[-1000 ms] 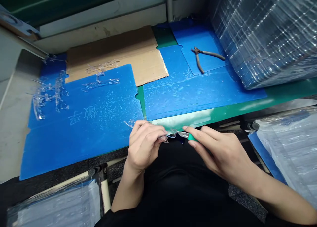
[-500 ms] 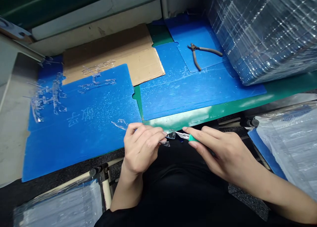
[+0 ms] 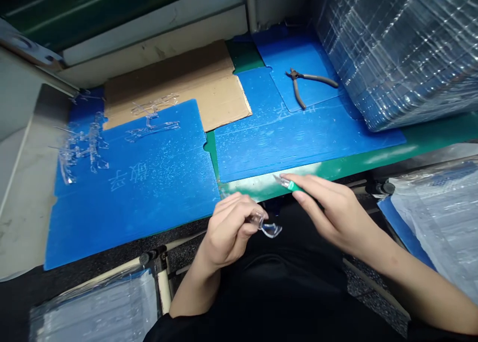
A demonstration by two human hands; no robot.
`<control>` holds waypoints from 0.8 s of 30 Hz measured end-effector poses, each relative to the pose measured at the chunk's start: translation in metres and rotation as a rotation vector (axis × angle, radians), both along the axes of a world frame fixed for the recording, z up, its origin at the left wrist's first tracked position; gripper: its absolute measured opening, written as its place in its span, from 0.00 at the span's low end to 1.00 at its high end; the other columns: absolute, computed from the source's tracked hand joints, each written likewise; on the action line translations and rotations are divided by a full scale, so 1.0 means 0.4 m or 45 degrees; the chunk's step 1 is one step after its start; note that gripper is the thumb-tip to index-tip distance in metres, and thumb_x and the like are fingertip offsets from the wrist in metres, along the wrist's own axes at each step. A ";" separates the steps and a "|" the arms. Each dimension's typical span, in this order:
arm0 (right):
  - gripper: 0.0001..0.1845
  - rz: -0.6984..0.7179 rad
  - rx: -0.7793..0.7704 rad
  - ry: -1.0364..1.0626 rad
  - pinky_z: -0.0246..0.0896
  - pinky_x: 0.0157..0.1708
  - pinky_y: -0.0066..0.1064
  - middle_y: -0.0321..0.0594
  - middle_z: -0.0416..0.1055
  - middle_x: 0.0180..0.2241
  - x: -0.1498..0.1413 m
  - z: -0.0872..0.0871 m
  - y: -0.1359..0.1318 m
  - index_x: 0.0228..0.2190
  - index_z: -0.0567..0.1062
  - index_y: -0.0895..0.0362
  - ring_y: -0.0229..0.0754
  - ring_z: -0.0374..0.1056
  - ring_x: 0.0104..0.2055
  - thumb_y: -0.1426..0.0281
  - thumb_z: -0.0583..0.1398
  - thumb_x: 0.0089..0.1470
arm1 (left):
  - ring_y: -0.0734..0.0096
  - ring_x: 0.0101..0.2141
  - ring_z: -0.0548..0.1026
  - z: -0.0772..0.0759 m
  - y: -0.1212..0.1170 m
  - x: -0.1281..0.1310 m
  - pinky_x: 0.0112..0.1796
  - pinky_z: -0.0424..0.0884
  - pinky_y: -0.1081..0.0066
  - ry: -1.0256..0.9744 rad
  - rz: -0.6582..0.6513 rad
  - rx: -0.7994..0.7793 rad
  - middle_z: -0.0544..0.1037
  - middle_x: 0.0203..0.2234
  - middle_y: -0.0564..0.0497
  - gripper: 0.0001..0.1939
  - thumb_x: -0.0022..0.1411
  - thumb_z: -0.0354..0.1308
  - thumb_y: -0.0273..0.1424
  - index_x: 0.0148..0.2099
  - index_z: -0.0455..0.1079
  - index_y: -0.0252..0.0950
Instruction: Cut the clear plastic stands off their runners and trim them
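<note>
1. Clear plastic pieces (image 3: 84,148) lie in a tangled heap at the left end of our blue board (image 3: 149,207), which is flecked with white specks. We cannot tell which pieces have been worked on and which have not.
2. Plastic bag (image 3: 93,304) at lower left, below the bench, holds pale flat sheets that are hard to make out through the film.
3. Several more clear pieces (image 3: 153,115) rest across a sheet of cardboard (image 3: 194,85) and the board's top edge.
4. Our left hand (image 3: 227,230) is curled, its fingers closed, and we pinch one clear piece (image 3: 269,228) at the fingertips, above our dark lap and off the board.
5. Our right hand (image 3: 336,212) grips a green-handled craft knife (image 3: 289,184) between thumb and fingers, its blade pointing left, apart from the held piece.
6. Pliers (image 3: 302,85) lie unheld on a second blue board (image 3: 298,143).
7. Wrapped stack (image 3: 396,48) at upper right and a bag (image 3: 429,232) at lower right hold contents we cannot identify through the film.
</note>
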State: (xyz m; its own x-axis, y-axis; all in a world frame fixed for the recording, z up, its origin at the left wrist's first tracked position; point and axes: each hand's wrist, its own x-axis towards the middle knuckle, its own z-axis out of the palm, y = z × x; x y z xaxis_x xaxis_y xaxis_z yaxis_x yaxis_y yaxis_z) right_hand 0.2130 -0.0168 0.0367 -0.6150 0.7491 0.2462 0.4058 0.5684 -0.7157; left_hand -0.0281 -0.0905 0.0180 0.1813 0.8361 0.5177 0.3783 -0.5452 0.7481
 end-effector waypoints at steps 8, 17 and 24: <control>0.24 0.186 0.359 0.036 0.60 0.30 0.32 0.39 0.75 0.38 -0.028 0.011 -0.052 0.70 0.65 0.63 0.37 0.70 0.32 0.71 0.53 0.79 | 0.71 0.26 0.71 -0.023 -0.019 0.043 0.30 0.68 0.69 -0.670 -0.059 -0.277 0.72 0.25 0.52 0.16 0.81 0.53 0.42 0.42 0.72 0.38; 0.24 0.142 0.350 0.146 0.59 0.30 0.30 0.35 0.70 0.36 -0.045 0.000 -0.076 0.71 0.64 0.63 0.35 0.63 0.29 0.72 0.53 0.79 | 0.73 0.28 0.73 -0.026 -0.024 0.049 0.32 0.70 0.72 -0.708 -0.041 -0.304 0.74 0.27 0.50 0.19 0.82 0.51 0.42 0.41 0.73 0.36; 0.23 0.178 0.260 0.217 0.59 0.29 0.30 0.37 0.74 0.37 -0.060 -0.003 -0.087 0.70 0.66 0.64 0.35 0.65 0.30 0.72 0.52 0.79 | 0.76 0.26 0.72 -0.031 -0.025 0.049 0.28 0.67 0.75 -0.662 -0.054 -0.293 0.74 0.26 0.51 0.19 0.82 0.49 0.42 0.42 0.72 0.36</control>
State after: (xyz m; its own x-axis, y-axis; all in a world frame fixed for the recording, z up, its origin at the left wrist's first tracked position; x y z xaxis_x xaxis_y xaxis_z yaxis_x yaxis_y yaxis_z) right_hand 0.1888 -0.0517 0.0355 -0.6457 0.5843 0.4916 0.1969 0.7494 -0.6321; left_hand -0.0085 -0.1007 0.0055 -0.0130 0.9356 0.3530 -0.0899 -0.3526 0.9314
